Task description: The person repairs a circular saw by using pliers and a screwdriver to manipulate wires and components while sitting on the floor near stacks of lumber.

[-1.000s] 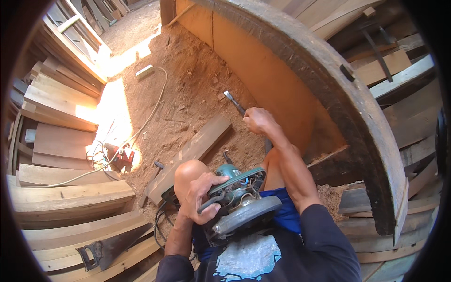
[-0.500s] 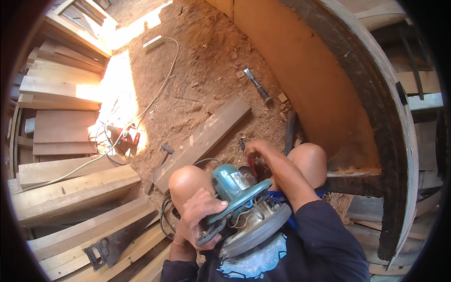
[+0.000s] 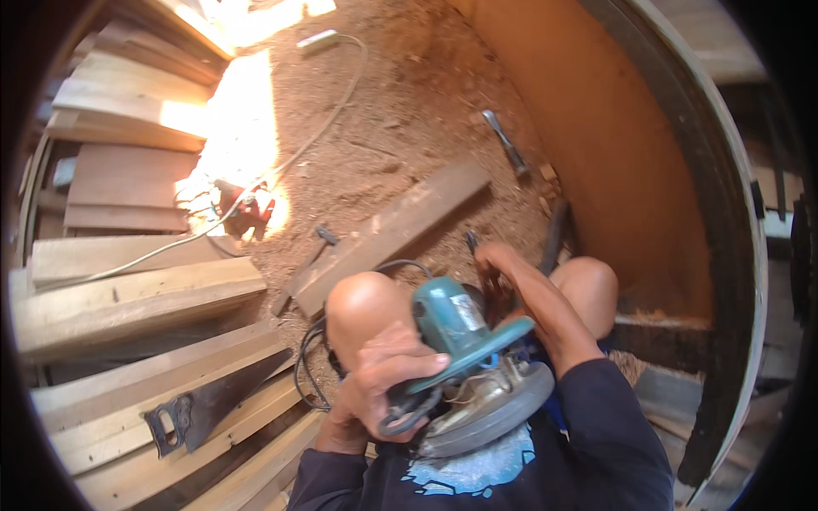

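Note:
A teal circular saw with a grey guard rests tilted across my lap. Loose wires show near its open handle end. My left hand is closed on the saw's near left side by the black handle, thumb on the teal housing. Beyond the saw, beside my right knee, my right hand is bent round a small hand tool. Its dark tip sticks out past the fingers, while the rest is hidden by my hand and blurred, so its kind is unclear.
A wooden plank, a hammer and a chisel lie on the sawdust-covered floor. To the left are stacked boards, a handsaw and a red power tool beside a pale cord. A large curved wooden panel stands at right.
The view has shifted, so the floor and boards sit differently in the picture. My left hand keeps its hold on the circular saw; my right hand stays round the small tool.

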The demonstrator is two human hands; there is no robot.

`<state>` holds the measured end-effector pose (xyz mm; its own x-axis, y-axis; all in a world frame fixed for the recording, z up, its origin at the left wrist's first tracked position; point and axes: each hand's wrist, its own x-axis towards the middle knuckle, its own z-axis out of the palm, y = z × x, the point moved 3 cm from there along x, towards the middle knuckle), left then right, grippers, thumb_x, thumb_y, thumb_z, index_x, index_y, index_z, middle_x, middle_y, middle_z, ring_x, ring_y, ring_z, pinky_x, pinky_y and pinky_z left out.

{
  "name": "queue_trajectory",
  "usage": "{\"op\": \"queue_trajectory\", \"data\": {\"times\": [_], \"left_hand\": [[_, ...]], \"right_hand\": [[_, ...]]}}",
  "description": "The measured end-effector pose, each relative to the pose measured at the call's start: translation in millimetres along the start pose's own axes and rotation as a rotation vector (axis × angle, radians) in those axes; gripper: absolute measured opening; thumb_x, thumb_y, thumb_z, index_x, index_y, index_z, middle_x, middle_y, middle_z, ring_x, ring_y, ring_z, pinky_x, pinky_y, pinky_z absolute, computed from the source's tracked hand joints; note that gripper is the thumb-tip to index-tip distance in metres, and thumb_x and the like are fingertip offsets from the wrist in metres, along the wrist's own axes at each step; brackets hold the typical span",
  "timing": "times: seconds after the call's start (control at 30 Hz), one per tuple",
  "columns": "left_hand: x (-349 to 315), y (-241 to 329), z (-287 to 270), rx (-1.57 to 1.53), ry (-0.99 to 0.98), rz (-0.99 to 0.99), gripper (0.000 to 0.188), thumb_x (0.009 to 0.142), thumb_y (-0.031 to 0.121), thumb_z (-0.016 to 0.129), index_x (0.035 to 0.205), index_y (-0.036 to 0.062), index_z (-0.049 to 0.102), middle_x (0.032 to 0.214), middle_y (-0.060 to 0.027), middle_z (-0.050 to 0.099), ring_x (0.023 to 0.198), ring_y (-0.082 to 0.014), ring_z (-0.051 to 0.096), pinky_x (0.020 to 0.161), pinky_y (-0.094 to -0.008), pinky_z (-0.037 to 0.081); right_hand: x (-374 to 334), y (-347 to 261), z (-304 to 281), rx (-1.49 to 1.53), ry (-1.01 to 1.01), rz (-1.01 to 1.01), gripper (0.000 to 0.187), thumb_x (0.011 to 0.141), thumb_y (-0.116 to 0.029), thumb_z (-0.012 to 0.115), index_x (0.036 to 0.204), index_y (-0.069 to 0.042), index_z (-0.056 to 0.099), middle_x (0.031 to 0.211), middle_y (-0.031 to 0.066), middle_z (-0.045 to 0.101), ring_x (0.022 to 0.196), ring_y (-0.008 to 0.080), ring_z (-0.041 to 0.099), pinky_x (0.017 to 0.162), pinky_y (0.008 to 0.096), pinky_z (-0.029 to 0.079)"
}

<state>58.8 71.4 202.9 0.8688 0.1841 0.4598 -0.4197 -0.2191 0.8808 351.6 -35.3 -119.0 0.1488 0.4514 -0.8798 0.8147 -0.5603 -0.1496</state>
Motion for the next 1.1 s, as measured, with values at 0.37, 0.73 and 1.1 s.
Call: {"op": "queue_trajectory", "data": {"times": [0.37,0.73,1.1], "left_hand": [[-4,8,12,0.031,0.247,-0.076,0.050,0.083,0.054,0.078,0.114,0.0148,0.072,0.075,-0.0079,0.070,0.060,-0.0192,0.052,0.061,-0.0354,0.037],[0,3,0,-0.192,0.280,-0.237,0.065,0.073,0.032,0.071,0.127,-0.0020,0.065,0.083,-0.0143,0.071,0.073,-0.0204,0.059,0.075,-0.0331,0.043],[-16,1,-11,-0.400,0.250,-0.373,0.071,0.068,0.021,0.071,0.134,-0.0039,0.059,0.094,-0.0170,0.070,0.089,-0.0225,0.068,0.077,-0.0297,0.050]], "right_hand": [[-81,8,-44,0.209,0.206,0.406,0.041,0.073,-0.017,0.074,0.113,-0.012,0.080,0.122,0.0133,0.075,0.114,0.0327,0.072,0.089,0.0523,0.058],[18,9,97,0.237,0.022,0.117,0.040,0.077,-0.022,0.075,0.116,-0.010,0.080,0.131,0.0138,0.071,0.123,0.0368,0.067,0.098,0.0539,0.053],[-52,-21,68,0.235,0.088,0.384,0.042,0.076,-0.025,0.077,0.116,-0.013,0.079,0.128,0.0134,0.072,0.121,0.0344,0.068,0.094,0.0491,0.055]]}}
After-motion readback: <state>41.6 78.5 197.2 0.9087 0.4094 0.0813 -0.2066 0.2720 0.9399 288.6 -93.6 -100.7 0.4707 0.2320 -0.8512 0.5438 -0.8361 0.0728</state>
